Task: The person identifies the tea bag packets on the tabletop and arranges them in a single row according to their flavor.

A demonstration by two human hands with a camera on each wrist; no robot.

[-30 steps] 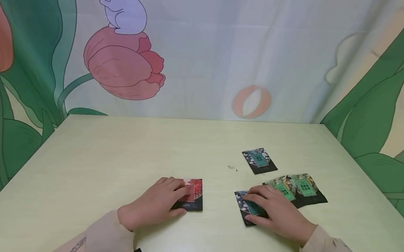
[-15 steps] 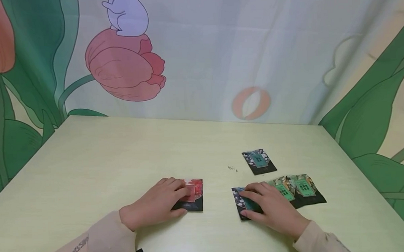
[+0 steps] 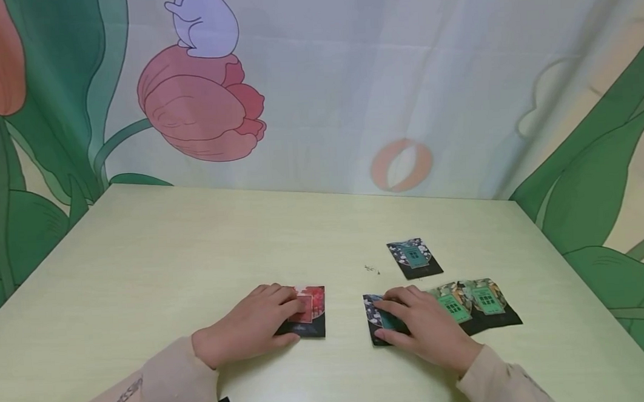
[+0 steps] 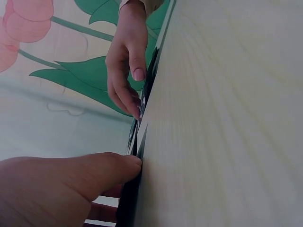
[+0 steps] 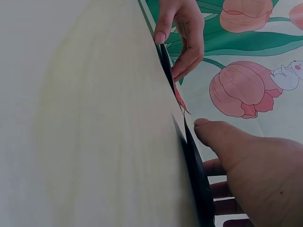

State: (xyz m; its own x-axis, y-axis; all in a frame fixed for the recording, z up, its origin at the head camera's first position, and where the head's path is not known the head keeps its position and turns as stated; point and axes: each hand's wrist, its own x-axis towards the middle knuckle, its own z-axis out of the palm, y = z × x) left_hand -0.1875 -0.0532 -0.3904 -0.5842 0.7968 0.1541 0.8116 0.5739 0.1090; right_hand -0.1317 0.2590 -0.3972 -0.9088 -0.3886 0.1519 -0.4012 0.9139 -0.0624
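Note:
A red and black flat packet lies on the table in the head view. My left hand rests over its left part, fingers on top and thumb along the near edge. Off to the right, my right hand presses on a dark blue floral packet with relaxed fingers and covers much of its face. The right wrist view shows that packet's dark edge low on the table beside the fingers. A gap of bare table separates the two packets.
Two green and black packets overlap side by side right of my right hand. Another dark blue floral packet lies farther back. Small dark marks show on the pale table. A printed curtain hangs behind it.
My right hand has slid the blue packet to the left and slightly away, nearer the red one. My left hand and the red packet stay almost where they were.

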